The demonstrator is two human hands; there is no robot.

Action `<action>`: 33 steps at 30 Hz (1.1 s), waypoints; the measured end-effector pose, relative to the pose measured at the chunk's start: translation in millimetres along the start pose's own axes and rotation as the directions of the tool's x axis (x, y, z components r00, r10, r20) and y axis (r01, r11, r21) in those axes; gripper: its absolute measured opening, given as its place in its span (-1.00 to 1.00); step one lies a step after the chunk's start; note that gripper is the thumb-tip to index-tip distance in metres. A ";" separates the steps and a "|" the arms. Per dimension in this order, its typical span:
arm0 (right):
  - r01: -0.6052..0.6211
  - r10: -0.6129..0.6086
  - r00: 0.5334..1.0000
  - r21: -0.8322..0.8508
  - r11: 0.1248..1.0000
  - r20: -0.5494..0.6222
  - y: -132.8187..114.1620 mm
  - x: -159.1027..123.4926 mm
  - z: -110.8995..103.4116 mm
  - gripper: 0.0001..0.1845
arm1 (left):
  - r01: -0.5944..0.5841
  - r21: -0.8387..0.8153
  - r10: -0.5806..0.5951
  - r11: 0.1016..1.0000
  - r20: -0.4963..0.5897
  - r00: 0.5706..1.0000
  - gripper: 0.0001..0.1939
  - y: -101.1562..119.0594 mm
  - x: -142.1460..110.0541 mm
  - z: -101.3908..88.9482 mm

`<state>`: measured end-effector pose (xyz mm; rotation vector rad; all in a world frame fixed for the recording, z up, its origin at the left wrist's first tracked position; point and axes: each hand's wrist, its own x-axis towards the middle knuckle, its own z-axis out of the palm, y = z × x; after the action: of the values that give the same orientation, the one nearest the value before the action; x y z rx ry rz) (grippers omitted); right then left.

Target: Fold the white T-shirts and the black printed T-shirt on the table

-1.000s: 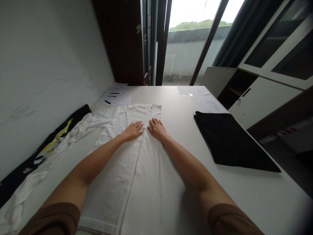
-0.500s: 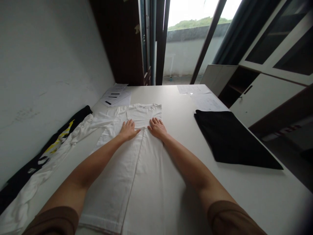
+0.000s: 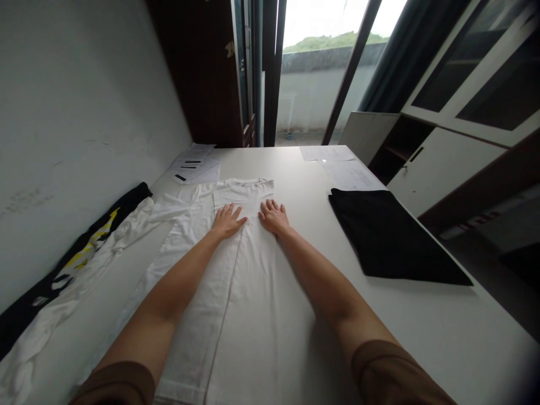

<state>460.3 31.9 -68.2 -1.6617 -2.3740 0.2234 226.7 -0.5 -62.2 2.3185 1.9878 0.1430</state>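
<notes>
A white T-shirt (image 3: 230, 292) lies lengthwise on the white table (image 3: 422, 337), with its right side folded over toward the middle and its collar at the far end. My left hand (image 3: 228, 219) rests flat on the shirt near the chest, fingers spread. Just to its right, my right hand (image 3: 274, 215) also lies flat on the folded part, fingers apart. Neither hand holds anything. One sleeve stretches out to the left.
A folded black garment (image 3: 388, 239) lies on the table to the right. Along the left wall lie a black garment with yellow print (image 3: 84, 250) and white cloth (image 3: 46, 326). Printed papers (image 3: 194, 166) and more sheets (image 3: 337, 160) sit at the far end.
My left hand slid left off the fold line, then forward onto the shirt's chest. My right hand stayed almost in place. The view shifted slightly.
</notes>
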 end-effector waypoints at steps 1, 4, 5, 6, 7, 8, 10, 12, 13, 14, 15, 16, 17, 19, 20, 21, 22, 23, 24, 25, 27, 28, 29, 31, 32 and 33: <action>-0.002 0.002 1.000 0.000 1.000 0.004 0.4 0.3 0.1 -0.35 | 0.044 0.001 -0.044 0.999 -0.009 0.999 -0.25 -2.3 1.5 -1.0; 0.001 -0.001 1.000 -0.002 1.000 0.008 -0.4 -0.2 -0.3 -0.35 | 0.114 0.014 -0.113 0.993 -0.047 0.992 -0.25 -0.8 8.2 -3.9; 0.004 -0.004 1.000 -0.002 1.000 0.009 -0.8 -0.6 -0.6 -0.35 | 0.111 0.020 -0.110 0.994 -0.063 0.992 -0.26 2.2 10.9 -4.2; 0.006 -0.006 1.000 -0.002 1.000 0.009 -1.1 -1.0 -1.0 -0.34 | 0.097 0.026 -0.095 0.995 -0.071 0.993 -0.27 5.7 13.5 -4.1; 0.008 -0.008 1.000 -0.002 1.000 0.008 -1.2 -1.5 -1.6 -0.35 | 0.074 0.030 -0.071 0.997 -0.072 0.995 -0.29 9.2 16.1 -3.6; 0.010 -0.010 1.000 -0.002 1.000 0.007 -1.4 -2.0 -2.2 -0.35 | 0.049 0.031 -0.046 0.998 -0.064 0.997 -0.30 12.1 18.6 -2.6; 0.012 -0.012 1.000 -0.005 1.000 0.005 -1.5 -2.9 -3.8 -0.36 | 0.026 0.028 -0.025 0.999 -0.031 0.999 -0.31 13.7 23.0 0.0; 0.013 -0.013 1.000 -0.007 1.000 0.003 -1.9 -3.9 -5.5 -0.37 | 0.079 0.024 -0.079 0.997 -0.011 0.997 -0.28 8.8 26.6 2.2; 0.011 -0.011 1.000 -0.008 1.000 0.006 -2.3 -4.4 -6.3 -0.38 | 0.127 0.025 -0.127 0.992 -0.010 0.992 -0.25 4.2 28.1 2.7; 0.008 -0.008 1.000 -0.008 1.000 0.007 -2.7 -4.8 -7.1 -0.38 | 0.179 0.027 -0.179 0.983 -0.012 0.984 -0.23 -1.0 29.4 2.8; 0.005 -0.005 1.000 -0.008 1.000 0.007 -3.2 -5.3 -7.8 -0.39 | 0.231 0.030 -0.231 0.972 -0.016 0.973 -0.22 -6.2 30.7 2.4; 0.002 -0.002 1.000 -0.007 1.000 0.006 -3.7 -5.7 -8.2 -0.39 | 0.276 0.035 -0.276 0.960 -0.020 0.961 -0.22 -10.8 31.8 1.5; -0.001 0.001 1.000 -0.007 1.000 0.004 -4.2 -6.0 -8.5 -0.38 | 0.312 0.040 -0.311 0.949 -0.025 0.950 -0.22 -14.1 32.9 0.4; -0.004 0.004 1.000 -0.007 1.000 -0.008 -5.1 -6.2 -8.5 -0.39 | 0.344 0.050 -0.342 0.938 -0.040 0.939 -0.23 -15.2 35.0 -2.0; -0.005 0.005 1.000 -0.008 1.000 -0.013 -5.5 -6.2 -8.3 -0.39 | 0.339 0.054 -0.337 0.939 -0.051 0.940 -0.24 -12.7 36.1 -3.0; -0.005 0.005 1.000 -0.008 1.000 -0.016 -5.7 -6.1 -7.9 -0.39 | 0.319 0.057 -0.316 0.946 -0.062 0.947 -0.25 -8.5 37.4 -3.5; -0.005 0.004 1.000 -0.009 1.000 -0.020 -5.8 -6.0 -7.5 -0.39 | 0.285 0.060 -0.280 0.957 -0.070 0.957 -0.26 -3.1 39.1 -3.7; -0.004 0.003 1.000 -0.011 1.000 -0.024 -5.8 -6.0 -7.1 -0.39 | 0.239 0.060 -0.235 0.969 -0.071 0.969 -0.27 3.0 41.1 -3.5; -0.003 0.002 1.000 -0.014 1.000 -0.025 -5.6 -5.9 -6.8 -0.39 | 0.188 0.060 -0.184 0.980 -0.065 0.981 -0.27 9.0 43.6 -3.1; -0.004 0.003 1.000 -0.017 1.000 -0.027 -5.4 -5.9 -6.6 -0.39 | 0.136 0.056 -0.133 0.989 -0.049 0.990 -0.28 14.3 46.6 -2.4; -0.003 0.002 1.000 -0.022 1.000 -0.029 -5.0 -6.1 -6.7 -0.39 | 0.058 0.046 -0.058 0.997 -0.001 0.998 -0.29 20.3 53.2 -0.7; -0.002 0.001 1.000 -0.023 1.000 -0.027 -4.9 -6.1 -6.9 -0.39 | 0.041 0.041 -0.042 0.998 0.021 0.999 -0.30 20.4 56.4 0.0; -0.001 0.000 1.000 -0.024 1.000 -0.024 -4.9 -6.2 -7.2 -0.39 | 0.041 0.038 -0.042 0.998 0.037 0.998 -0.31 18.3 59.3 0.6; 0.002 -0.002 1.000 -0.023 1.000 -0.016 -5.1 -6.3 -8.1 -0.39 | 0.090 0.039 -0.092 0.995 0.046 0.995 -0.30 8.2 63.0 0.7; 0.003 -0.004 1.000 -0.022 1.000 -0.012 -5.3 -6.3 -8.5 -0.39 | 0.136 0.043 -0.138 0.990 0.039 0.990 -0.28 1.1 63.7 0.1; 0.004 -0.004 1.000 -0.021 1.000 -0.009 -5.5 -6.3 -8.9 -0.39 | 0.189 0.048 -0.190 0.981 0.027 0.981 -0.27 -6.8 63.4 -1.0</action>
<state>459.9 24.0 -58.9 -1.6638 -2.3808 0.1911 229.6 63.2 -61.0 2.1264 2.2038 0.0483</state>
